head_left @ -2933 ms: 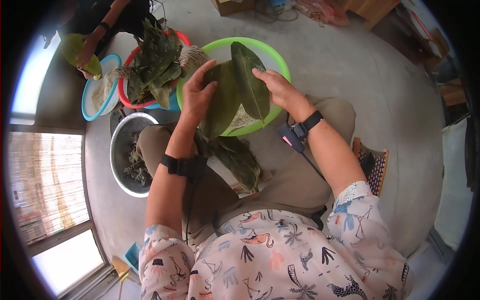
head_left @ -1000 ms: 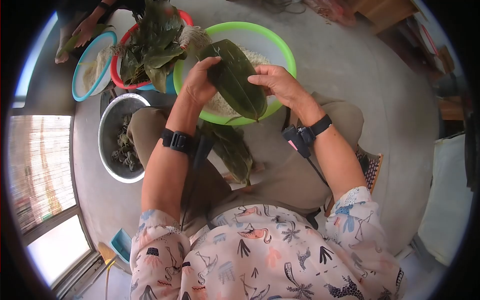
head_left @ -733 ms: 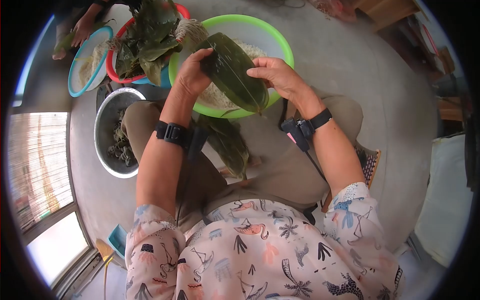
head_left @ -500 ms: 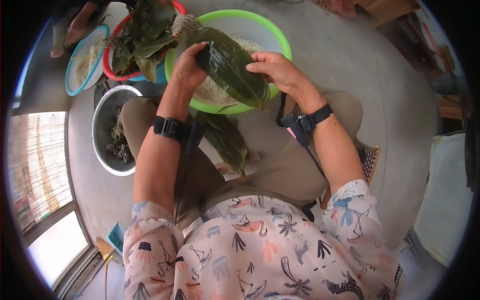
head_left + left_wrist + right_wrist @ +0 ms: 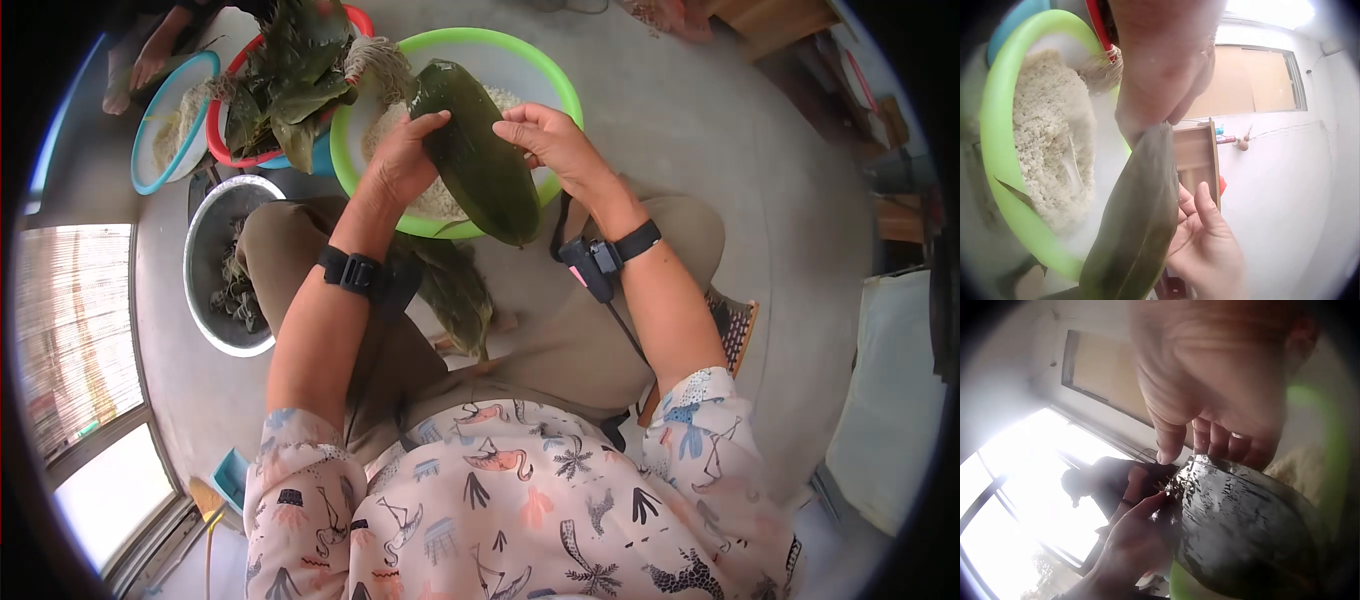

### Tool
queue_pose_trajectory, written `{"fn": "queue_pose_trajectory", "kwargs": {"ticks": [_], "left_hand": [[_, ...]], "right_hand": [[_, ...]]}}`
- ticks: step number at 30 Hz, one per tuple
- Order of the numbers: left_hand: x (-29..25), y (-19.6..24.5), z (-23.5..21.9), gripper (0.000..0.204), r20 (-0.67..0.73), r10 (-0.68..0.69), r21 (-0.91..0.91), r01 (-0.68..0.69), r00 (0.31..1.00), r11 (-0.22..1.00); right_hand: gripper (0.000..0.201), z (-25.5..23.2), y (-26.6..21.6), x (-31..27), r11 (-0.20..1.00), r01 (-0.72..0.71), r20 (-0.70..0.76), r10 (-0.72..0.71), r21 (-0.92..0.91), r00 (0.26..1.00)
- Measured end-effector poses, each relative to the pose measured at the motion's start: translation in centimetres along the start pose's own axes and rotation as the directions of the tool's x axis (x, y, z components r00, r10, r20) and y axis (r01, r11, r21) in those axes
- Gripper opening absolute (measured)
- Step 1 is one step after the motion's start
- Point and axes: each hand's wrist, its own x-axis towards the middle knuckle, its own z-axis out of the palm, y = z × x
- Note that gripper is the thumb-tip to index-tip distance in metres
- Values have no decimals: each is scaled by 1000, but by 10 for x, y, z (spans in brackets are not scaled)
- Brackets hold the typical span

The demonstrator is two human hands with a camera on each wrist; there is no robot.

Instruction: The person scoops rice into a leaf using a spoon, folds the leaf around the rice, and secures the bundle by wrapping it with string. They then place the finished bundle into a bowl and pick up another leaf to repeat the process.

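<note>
I hold the leaf (image 5: 475, 155) over the green basin (image 5: 352, 175) of rice (image 5: 440, 200). Left hand (image 5: 402, 160) grips its left edge, fingers curled on it; right hand (image 5: 545, 140) pinches the right edge. Long axis runs away from me and slightly left: tip (image 5: 512, 238) toward my lap, broad end over the rice. More leaves (image 5: 290, 90) sit in the red basin (image 5: 215, 135) to the left.
</note>
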Motion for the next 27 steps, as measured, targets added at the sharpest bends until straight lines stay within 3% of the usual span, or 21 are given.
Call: {"fn": "queue_pose_trajectory", "kwargs": {"ticks": [5,8,10,13,15,19,21,25,27], "left_hand": [[1,-3,7,28,11,15,47,-16,1000,999],[2,-1,8,28,31,-49,-50,51,998,997],[3,-2,7,28,-80,54,14,-54,995,998],[-1,0,9,27,-82,93,90,-86,992,992],[-3,0,12,26,-59,89,110,-82,994,991],[-7,-2,18,22,-83,121,129,-110,989,986],[-6,0,17,22,-104,123,170,-104,987,980],[-8,3,23,29,-116,92,210,-66,989,975],[-10,2,31,36,-85,88,194,-70,992,978]], "right_hand": [[19,-2,2,5,1000,22,-17,-23,-9,1000],[17,-6,8,10,999,14,20,-14,-39,1000],[16,-6,9,12,998,8,47,-5,-67,999],[22,-3,5,11,994,-45,84,54,-99,995],[24,3,0,9,999,35,38,-36,30,999],[30,6,3,12,985,165,-113,-158,53,981],[42,2,-2,13,940,316,-173,-336,-133,926],[48,20,-8,6,983,176,3,-176,-46,984],[47,25,-15,-2,975,220,37,-219,-25,975]]}}
